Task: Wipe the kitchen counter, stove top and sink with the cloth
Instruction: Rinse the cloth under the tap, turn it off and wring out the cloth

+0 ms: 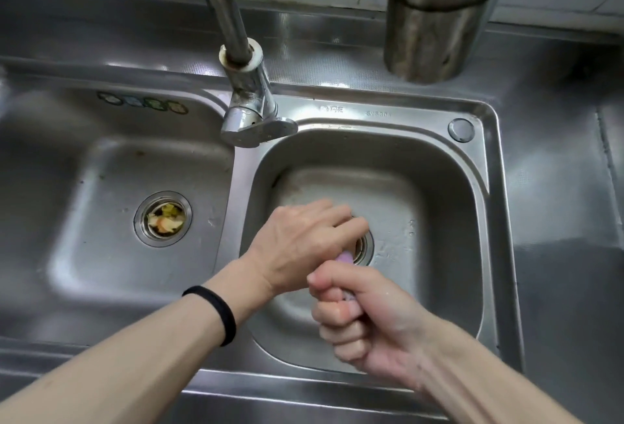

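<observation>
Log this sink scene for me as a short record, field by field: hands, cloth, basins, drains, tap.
left hand: over the right basin, appears to grip the cloth; black band on wrist
right hand: fist curled round the cloth
cloth: pink, mostly hidden between the hands
right basin: wet; drain partly hidden by the left hand
left basin: food scraps in its drain
tap: at the back between the basins; no running water visible

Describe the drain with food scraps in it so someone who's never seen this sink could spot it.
Start at the steel double sink and take the basin left of the faucet. The round drain sits in its floor. Unlike the right basin's drain, partly hidden by the left hand, it is uncovered and holds yellow and orange scraps.
</observation>
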